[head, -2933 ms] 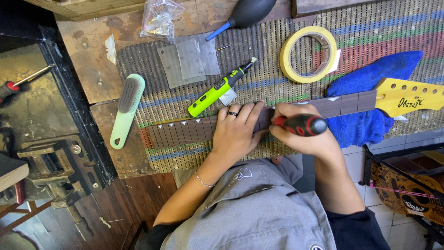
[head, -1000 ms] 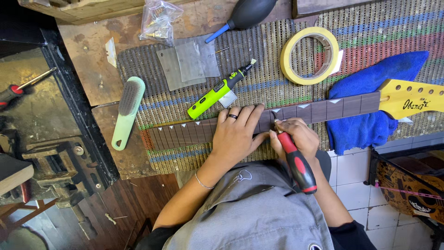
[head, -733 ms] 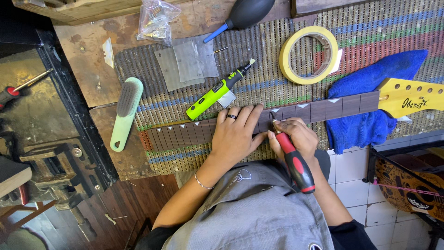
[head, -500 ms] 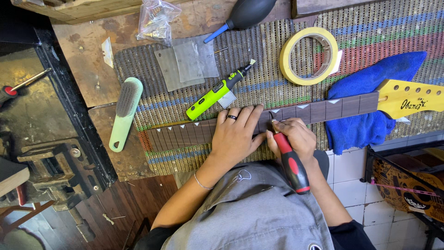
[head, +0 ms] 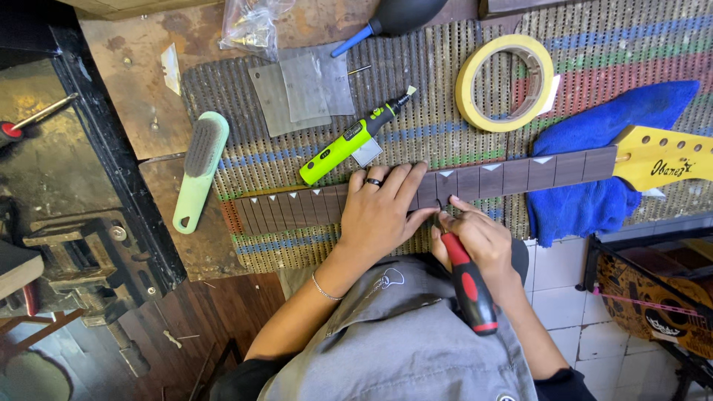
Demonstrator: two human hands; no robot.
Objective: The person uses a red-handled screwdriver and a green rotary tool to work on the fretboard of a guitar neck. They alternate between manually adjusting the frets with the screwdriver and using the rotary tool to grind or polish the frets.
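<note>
On the striped mat, left hand [head: 382, 212] lies flat, pinning the guitar neck [head: 475, 180]. Right hand [head: 479, 238] grips the red-handled tool [head: 466, 286], tip at a fret edge; judged best: short, controlled strokes.

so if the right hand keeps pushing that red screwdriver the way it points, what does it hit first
The right hand aims the screwdriver up and slightly left, so its tip would first meet the near edge of the guitar neck, beside the left hand. It may already be touching; depth is unclear.
</note>
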